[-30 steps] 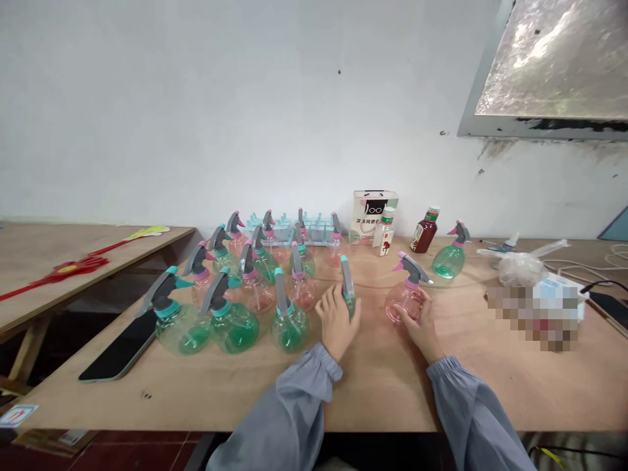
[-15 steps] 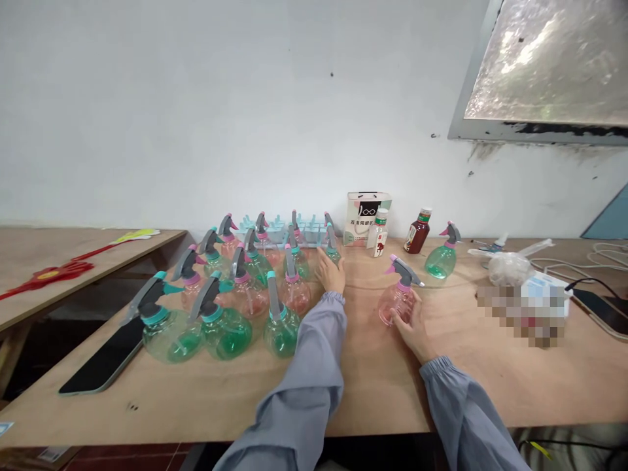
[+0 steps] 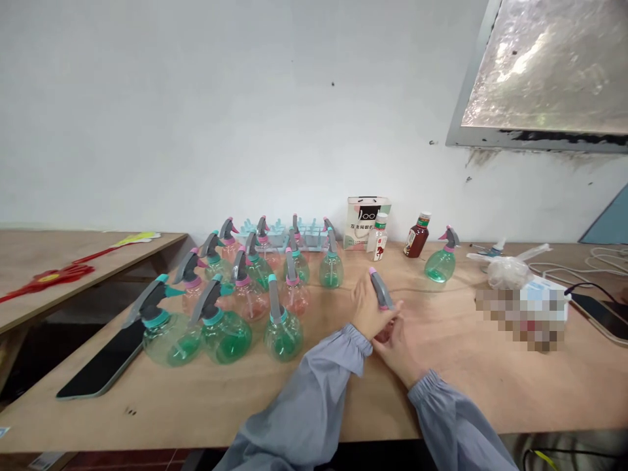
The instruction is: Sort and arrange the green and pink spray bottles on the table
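Note:
Both hands meet around a pink spray bottle [image 3: 381,290] with a grey trigger head, near the middle of the table. My left hand [image 3: 367,309] wraps it just under the head, from the left side. Lower down, my right hand [image 3: 398,348] closes around its body from the right, so most of the bottle is hidden. To the left stand rows of green and pink spray bottles, among them a green spray bottle [image 3: 331,268] at the right end and another green one [image 3: 283,333] in front. A separate green spray bottle [image 3: 440,263] stands at the back right.
A paper bag [image 3: 354,230], a white-labelled bottle [image 3: 378,239] and a dark red bottle [image 3: 417,237] stand by the wall, near a light-blue rack [image 3: 309,237]. One phone [image 3: 101,366] lies left; plastic bags [image 3: 510,269], cables and another phone [image 3: 601,314] lie right.
My left hand has come away from the green spray bottle at the row's end and moved right onto the pink one. The pink bottle has shifted slightly left and turned, still in my right hand.

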Motion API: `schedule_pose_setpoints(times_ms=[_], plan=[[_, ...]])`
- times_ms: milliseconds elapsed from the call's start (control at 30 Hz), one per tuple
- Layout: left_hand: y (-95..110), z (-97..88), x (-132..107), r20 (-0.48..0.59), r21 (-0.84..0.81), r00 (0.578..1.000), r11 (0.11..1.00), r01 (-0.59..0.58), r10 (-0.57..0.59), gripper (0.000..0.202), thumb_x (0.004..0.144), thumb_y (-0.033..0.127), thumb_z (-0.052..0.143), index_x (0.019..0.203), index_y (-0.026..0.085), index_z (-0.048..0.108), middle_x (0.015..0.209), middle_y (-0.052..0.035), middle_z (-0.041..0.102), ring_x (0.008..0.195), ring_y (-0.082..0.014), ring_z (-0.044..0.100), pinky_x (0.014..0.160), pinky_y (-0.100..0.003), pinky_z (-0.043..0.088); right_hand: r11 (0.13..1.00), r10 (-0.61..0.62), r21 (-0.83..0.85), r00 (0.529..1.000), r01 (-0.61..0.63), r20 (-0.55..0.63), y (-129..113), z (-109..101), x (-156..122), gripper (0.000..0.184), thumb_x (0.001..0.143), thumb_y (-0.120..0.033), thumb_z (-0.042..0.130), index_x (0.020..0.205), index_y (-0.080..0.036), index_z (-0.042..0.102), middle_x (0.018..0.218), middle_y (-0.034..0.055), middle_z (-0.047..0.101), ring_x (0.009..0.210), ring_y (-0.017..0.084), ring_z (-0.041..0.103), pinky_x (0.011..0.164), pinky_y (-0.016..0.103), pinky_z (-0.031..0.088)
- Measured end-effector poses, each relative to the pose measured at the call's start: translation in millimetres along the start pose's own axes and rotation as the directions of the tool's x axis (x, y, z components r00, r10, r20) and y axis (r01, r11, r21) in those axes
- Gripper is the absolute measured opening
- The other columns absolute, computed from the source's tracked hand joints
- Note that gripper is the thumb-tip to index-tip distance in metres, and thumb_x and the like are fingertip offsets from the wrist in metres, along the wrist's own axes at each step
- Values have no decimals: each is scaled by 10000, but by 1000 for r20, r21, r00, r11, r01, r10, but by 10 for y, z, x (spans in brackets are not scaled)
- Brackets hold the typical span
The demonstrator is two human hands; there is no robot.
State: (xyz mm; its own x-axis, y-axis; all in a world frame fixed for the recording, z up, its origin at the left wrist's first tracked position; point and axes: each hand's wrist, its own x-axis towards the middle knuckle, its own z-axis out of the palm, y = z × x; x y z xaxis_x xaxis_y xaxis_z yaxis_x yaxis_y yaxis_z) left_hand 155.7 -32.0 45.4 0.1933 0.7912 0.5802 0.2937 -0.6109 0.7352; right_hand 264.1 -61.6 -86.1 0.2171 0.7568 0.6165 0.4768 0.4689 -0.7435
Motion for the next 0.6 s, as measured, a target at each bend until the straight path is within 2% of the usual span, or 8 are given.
schedule_pose_setpoints(times_ms=[100, 167, 233, 300, 333, 400, 500, 600], plan=[[-61, -90, 1, -60, -43, 998, 999, 19, -22, 727, 779, 243, 692, 1464, 179, 454, 1424, -180, 569, 1351, -317, 536, 1155, -497, 419, 998, -46, -40, 999, 46, 12, 33, -117, 103, 735, 767, -579, 755, 1336, -247, 431, 1209, 112, 559, 1147, 305, 585, 1020, 537, 506], [-142, -208, -29, -66, -83, 998, 997, 2, -8, 604, 814, 250, 652, 1401, 181, 530, 1297, -148, 649, 1236, -283, 608, 1103, -460, 470, 996, -27, -85, 985, 13, -173, 138, -381, 402, 613, 836, -609, 656, 1286, -245, 453, 1222, 110, 542, 1160, 299, 554, 1068, 551, 445], [-204, -339, -74, -34, -138, 999, 990, -1, -4, 482, 840, 262, 627, 1317, 194, 603, 1142, -99, 704, 1039, -227, 666, 992, -403, 534, 982, 45, -146, 892, -123, -451, 289, -750, 847, 663, 833, -686, 591, 1285, -227, 435, 1250, 124, 517, 1170, 304, 522, 1082, 559, 405], [-233, -450, -121, -6, -200, 1000, 980, 15, -16, 405, 847, 254, 615, 1248, 205, 641, 1068, -64, 719, 897, -176, 658, 885, -342, 557, 928, 62, -253, 785, -272, -616, 450, -1138, 1338, 890, 720, -803, 595, 1313, -163, 422, 1319, 192, 489, 1249, 359, 463, 1120, 588, 338], [-239, -490, -142, 0, -224, 1000, 974, 29, -30, 387, 841, 249, 619, 1224, 206, 648, 1054, -55, 719, 864, -161, 647, 851, -320, 554, 899, 65, -294, 761, -325, -645, 527, -1310, 1568, 977, 687, -832, 589, 1336, -124, 412, 1360, 236, 470, 1302, 390, 424, 1138, 598, 305], [-244, -542, -180, 27, -254, 997, 964, 75, -71, 371, 824, 253, 633, 1191, 201, 645, 958, -31, 708, 768, -138, 615, 767, -286, 544, 850, 89, -350, 762, -394, -642, 667, -1576, 1950, 1068, 654, -836, 608, 1383, -86, 389, 1432, 286, 436, 1365, 425, 381, 1145, 605, 286], [-262, -577, -221, 113, -291, 988, 947, 136, -107, 409, 806, 267, 646, 1209, 205, 608, 827, 15, 662, 598, -99, 527, 648, -255, 511, 797, 139, -408, 791, -446, -595, 842, -1786, 2296, 1088, 631, -792, 668, 1419, -94, 396, 1500, 294, 408, 1406, 453, 349, 1140, 621, 276], [-298, -606, -241, 146, -317, 988, 944, 91, -46, 453, 776, 257, 663, 1220, 218, 585, 1008, -21, 695, 659, -97, 576, 708, -266, 533, 807, 128, -415, 811, -419, -570, 967, -1880, 2417, 992, 673, -750, 654, 1348, -43, 484, 1374, 337, 514, 1313, 474, 453, 1062, 634, 350]])
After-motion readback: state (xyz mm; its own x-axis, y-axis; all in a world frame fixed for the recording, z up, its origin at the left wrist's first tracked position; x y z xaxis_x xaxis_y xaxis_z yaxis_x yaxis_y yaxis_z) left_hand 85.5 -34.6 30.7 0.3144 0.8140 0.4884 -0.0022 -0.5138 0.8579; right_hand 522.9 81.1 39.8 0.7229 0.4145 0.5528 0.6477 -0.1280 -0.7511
